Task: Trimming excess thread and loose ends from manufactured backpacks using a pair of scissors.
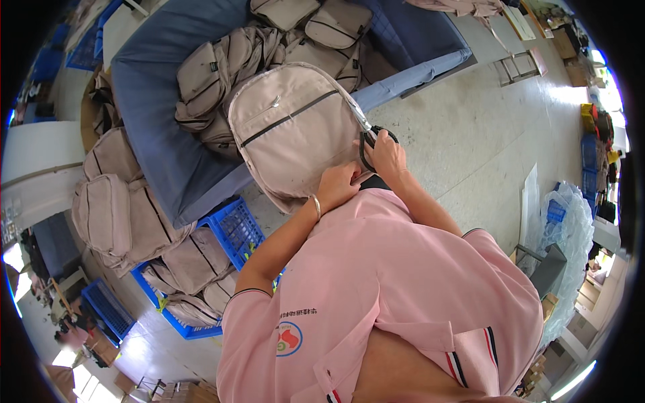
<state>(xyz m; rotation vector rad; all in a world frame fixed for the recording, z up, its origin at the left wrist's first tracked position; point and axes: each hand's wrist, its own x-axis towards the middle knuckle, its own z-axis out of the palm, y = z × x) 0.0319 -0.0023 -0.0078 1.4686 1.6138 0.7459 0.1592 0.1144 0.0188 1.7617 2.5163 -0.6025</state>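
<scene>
Bag: I see a beige fabric backpack with a dark zip line held up in front of my chest, above the floor, its lower edge at my hands.
Left hand: closed on the backpack's lower right edge, fingers pinching the fabric; a thin bracelet sits on that wrist.
Right hand: curled around small black-handled scissors at the backpack's right seam.
Behind: a blue cloth-covered bin piled with more beige bags.
Lower left: blue plastic crates holding more bags.
</scene>
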